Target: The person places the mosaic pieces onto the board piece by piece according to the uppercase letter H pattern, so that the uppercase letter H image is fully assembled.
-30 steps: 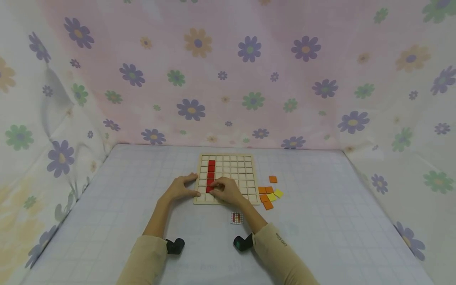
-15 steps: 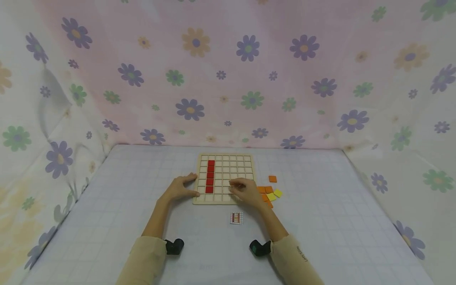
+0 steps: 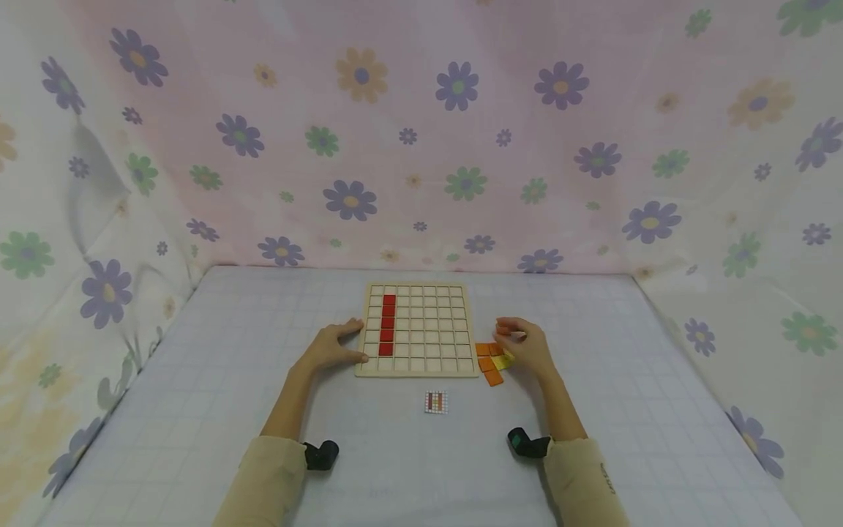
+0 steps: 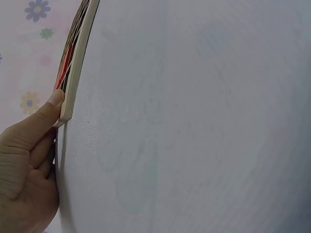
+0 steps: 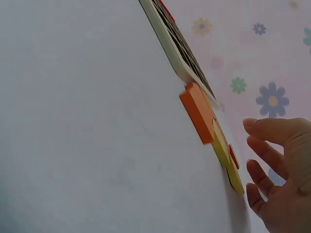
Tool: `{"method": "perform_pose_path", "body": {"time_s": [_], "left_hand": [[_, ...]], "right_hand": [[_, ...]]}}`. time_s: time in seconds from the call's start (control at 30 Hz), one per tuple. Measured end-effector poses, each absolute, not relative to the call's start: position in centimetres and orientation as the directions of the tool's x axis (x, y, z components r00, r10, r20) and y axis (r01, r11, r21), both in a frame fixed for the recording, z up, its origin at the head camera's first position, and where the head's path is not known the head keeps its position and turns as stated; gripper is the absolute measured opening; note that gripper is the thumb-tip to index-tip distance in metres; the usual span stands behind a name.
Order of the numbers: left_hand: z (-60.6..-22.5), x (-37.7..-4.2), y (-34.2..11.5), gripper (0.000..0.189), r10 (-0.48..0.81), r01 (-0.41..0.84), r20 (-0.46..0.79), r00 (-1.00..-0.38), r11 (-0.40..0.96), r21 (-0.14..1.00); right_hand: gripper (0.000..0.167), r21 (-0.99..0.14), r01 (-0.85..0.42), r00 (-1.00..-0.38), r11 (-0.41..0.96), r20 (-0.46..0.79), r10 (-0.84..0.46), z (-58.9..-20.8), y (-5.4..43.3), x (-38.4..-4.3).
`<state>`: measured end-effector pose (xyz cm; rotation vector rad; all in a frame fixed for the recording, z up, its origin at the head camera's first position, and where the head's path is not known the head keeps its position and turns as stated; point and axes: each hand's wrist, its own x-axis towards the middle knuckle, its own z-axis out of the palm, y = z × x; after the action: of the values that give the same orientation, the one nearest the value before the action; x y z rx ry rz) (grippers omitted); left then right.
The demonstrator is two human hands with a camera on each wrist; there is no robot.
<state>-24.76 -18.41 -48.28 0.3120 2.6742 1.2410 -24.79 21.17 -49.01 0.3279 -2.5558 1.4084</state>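
A wooden grid board (image 3: 417,376) lies on the table, with several red square tiles (image 3: 387,323) in one column near its left side. My left hand (image 3: 331,348) touches the board's left edge, thumb and fingers spread along it. In the left wrist view, the thumb of that hand (image 4: 36,131) rests at a board corner. Right of the board, my right hand (image 3: 529,350) is over the loose tiles, fingers bent and apart with nothing seen between them. Beneath and beside it lie several orange tiles (image 3: 484,350) and yellow tiles (image 3: 503,361); the hand hides some of them.
A small printed card (image 3: 436,402) with a coloured grid pattern lies just in front of the board. Flowered cloth (image 3: 421,176) stands behind and at both sides of the table. Dark devices (image 3: 321,455) are worn at both wrists.
My right hand has left the red column and moved right, across the board, to the loose tiles. The left hand stays at the board's edge. The red column looks the same.
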Motion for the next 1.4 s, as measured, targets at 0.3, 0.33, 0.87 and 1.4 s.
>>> {"method": "perform_pose_path", "body": {"time_s": [0.3,0.33,0.87,1.4], "left_hand": [[-48.1,-24.7,-18.5,0.08,0.268,0.117,-0.073,-0.961,0.627,0.77],[-48.1,-24.7,-18.4,0.08,0.269,0.115,-0.074,-0.96,0.624,0.773],[-48.3,-24.7,-18.5,0.08,0.274,0.127,-0.058,-0.96,0.61,0.782],[-48.3,-24.6,-18.5,0.078,0.282,0.146,-0.037,-0.959,0.601,0.786]], "right_hand": [[0.037,-0.82,-0.183,-0.982,0.542,0.18,-0.059,-49.7,23.9,-25.5],[0.038,-0.821,-0.182,-0.983,0.542,0.171,-0.071,-49.7,24.0,-25.5],[0.04,-0.789,-0.146,-0.988,0.597,0.091,-0.122,-49.6,24.1,-25.4],[0.042,-0.727,-0.152,-0.981,0.669,0.029,-0.192,-48.7,24.7,-23.0]]}}
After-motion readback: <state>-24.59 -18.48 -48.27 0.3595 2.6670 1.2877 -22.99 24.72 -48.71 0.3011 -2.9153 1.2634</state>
